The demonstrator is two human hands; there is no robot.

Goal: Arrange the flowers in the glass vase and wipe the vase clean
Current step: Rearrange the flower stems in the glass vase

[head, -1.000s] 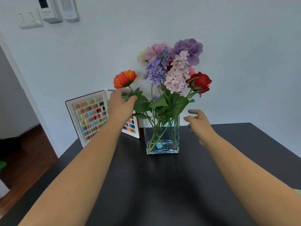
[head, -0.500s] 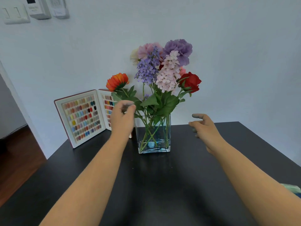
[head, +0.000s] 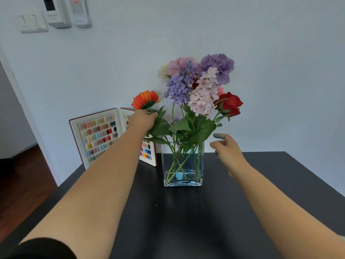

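A rectangular glass vase (head: 183, 176) with a little water stands on the black table (head: 186, 221) near the wall. It holds purple, pink and lilac flowers (head: 201, 81), a red rose (head: 231, 104) on the right and an orange flower (head: 145, 100) leaning out to the left. My left hand (head: 141, 120) is closed on the orange flower's stem just under the bloom. Just right of the vase's rim, level with the leaves, my right hand (head: 225, 148) hovers with loosely spread fingers, touching nothing.
An open nail-colour sample book (head: 99, 135) leans against the wall left of the vase, partly behind my left arm. Wall switches and panels (head: 56, 14) hang at the upper left. A doorway and wooden floor (head: 20, 176) lie beyond the table's left edge.
My left hand has risen from the leaves to the orange flower's stem under the bloom. My right hand has shifted a little closer to the vase.
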